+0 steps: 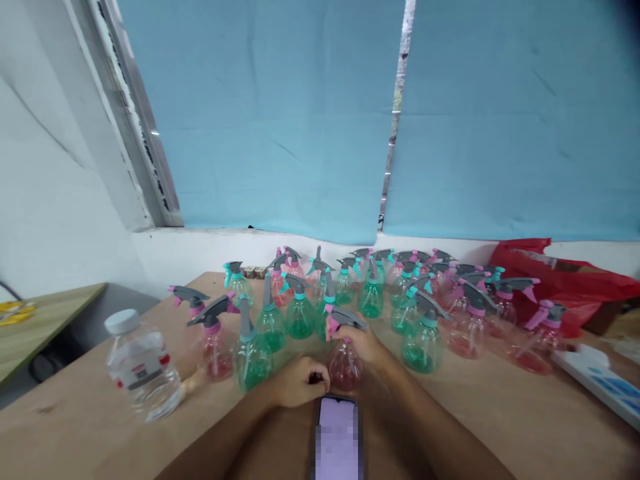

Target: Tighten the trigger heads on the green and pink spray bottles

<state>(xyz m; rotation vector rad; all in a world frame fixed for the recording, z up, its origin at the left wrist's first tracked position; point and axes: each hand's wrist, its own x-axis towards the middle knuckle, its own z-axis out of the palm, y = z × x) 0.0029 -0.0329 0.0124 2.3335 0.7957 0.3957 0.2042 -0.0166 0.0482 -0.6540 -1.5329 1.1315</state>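
A pink spray bottle [345, 367] with a grey and pink spray head stands upright at the near middle of the wooden table [85, 407]. My right hand [357, 340] is wrapped round its head and neck. Beside the bottle's lower left, my left hand [300, 382] rests with its fingers curled; whether anything is inside them is hidden. Just below the hands lies a phone [339, 433] with a lit screen. A green spray bottle [254, 360] is left of my left hand, and another green bottle [423, 347] stands right of my right forearm.
Several more pink and green spray bottles [370, 298] stand behind the hands. A capped clear water bottle [145, 373] is at left. A red plastic bag [575, 273] and a white and blue box [600, 383] lie at right. Blue sheeting [300, 120] covers the window behind.
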